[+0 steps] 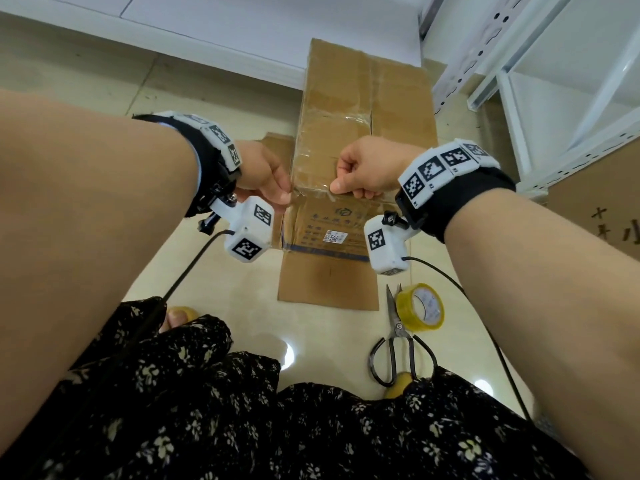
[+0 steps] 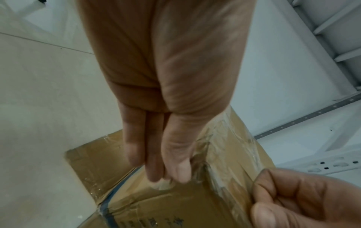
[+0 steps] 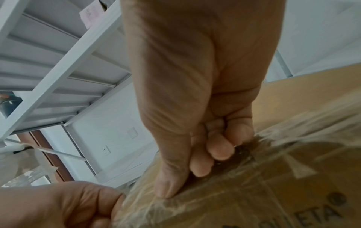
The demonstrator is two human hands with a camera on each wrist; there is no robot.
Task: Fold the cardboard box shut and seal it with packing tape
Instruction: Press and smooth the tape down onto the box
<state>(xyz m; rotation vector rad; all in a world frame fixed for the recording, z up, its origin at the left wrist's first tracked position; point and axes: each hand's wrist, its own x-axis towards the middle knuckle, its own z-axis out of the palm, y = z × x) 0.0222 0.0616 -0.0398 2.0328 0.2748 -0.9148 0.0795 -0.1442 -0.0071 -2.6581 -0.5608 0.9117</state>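
Note:
A brown cardboard box [image 1: 346,109] stands on the floor with old clear tape over its top. Its near flap [image 1: 329,285] lies flat on the tiles. A strip of clear tape [image 1: 311,195] runs along the box's near top edge between my hands. My left hand [image 1: 277,194] pinches the strip's left end between thumb and fingers at the box's left corner, as the left wrist view shows close up [image 2: 170,177]. My right hand [image 1: 341,183] is curled, its thumb and forefinger pinching the strip against the box edge [image 3: 181,182].
A roll of yellowish packing tape [image 1: 420,307] and black scissors [image 1: 400,341] lie on the floor right of the flap. White metal shelving [image 1: 554,81] stands at the right with another cardboard box [image 1: 606,209] beside it. Camera cables trail from both wrists.

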